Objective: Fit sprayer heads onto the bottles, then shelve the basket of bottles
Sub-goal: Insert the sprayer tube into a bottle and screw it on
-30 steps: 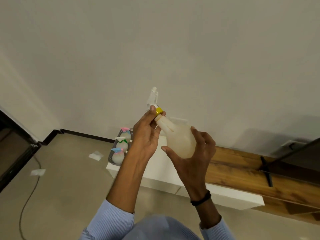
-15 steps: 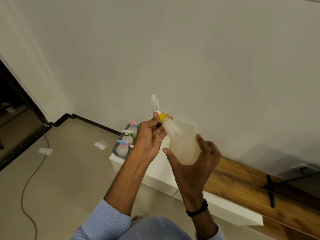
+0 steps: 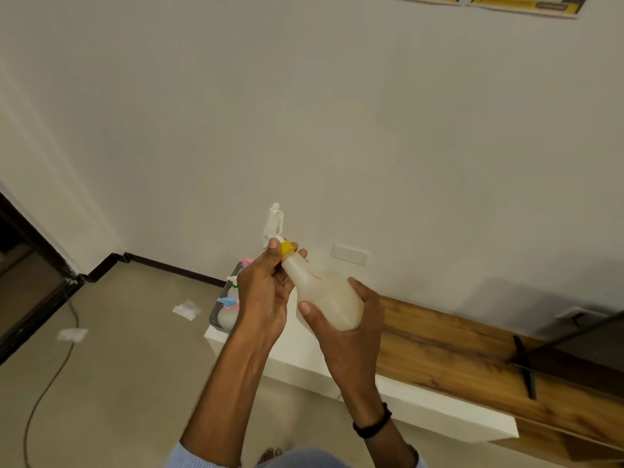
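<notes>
Right hand (image 3: 341, 319) grips the translucent white plastic bottle (image 3: 324, 295) by its body, tilted, held in the air. Left hand (image 3: 266, 292) pinches the yellow collar of the white sprayer head (image 3: 277, 228) at the neck. Grey basket (image 3: 224, 298) of bottles sits behind on white tabletop (image 3: 304, 346).

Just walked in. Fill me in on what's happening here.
A person is fitting a white sprayer head onto a pale bottle. The right hand cradles the bottle's body, tilted, while the left hand pinches the yellow collar at its neck. Behind the hands, a grey basket of bottles with sprayers sits on the end of a low white shelf.
</notes>
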